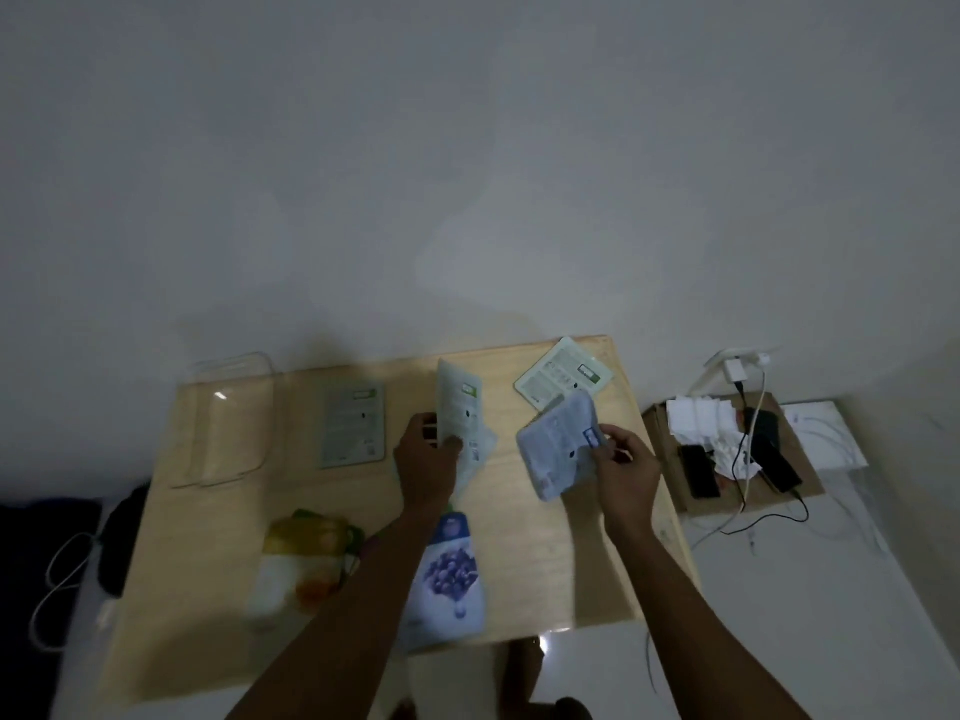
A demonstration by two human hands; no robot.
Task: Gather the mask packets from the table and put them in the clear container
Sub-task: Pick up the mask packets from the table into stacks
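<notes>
Above the middle of the table (218, 553), a pale green packet (460, 407) is pinched near its lower edge by the left hand (428, 459), thumb on the front and fingers behind, so that it is held upright and clear of the wood. Just to the right, a bluish packet (558, 444) is gripped at its right edge by the right hand (623, 462), closed on it between thumb and fingertips, and is held tilted off the surface. The two hands are kept apart, each clamped on its own packet.

Beyond them, another green packet (563, 374) lies flat near the far right corner, partly overlapped by the bluish one in view. A grey-green packet (354, 424) lies flat left of centre. Nearer the body, a blueberry-printed packet (449, 574) lies under the left forearm, and a yellow-and-white packet (298, 558) sits beside it. At the far left edge the clear container (226, 423) is seen, apparently with no packets in it yet.

These packets are judged to be light, thin, floppy and probably slick, so a flat one is best lifted by a corner or edge. A stack may slide apart unless it is squeezed firmly across the flat faces.
</notes>
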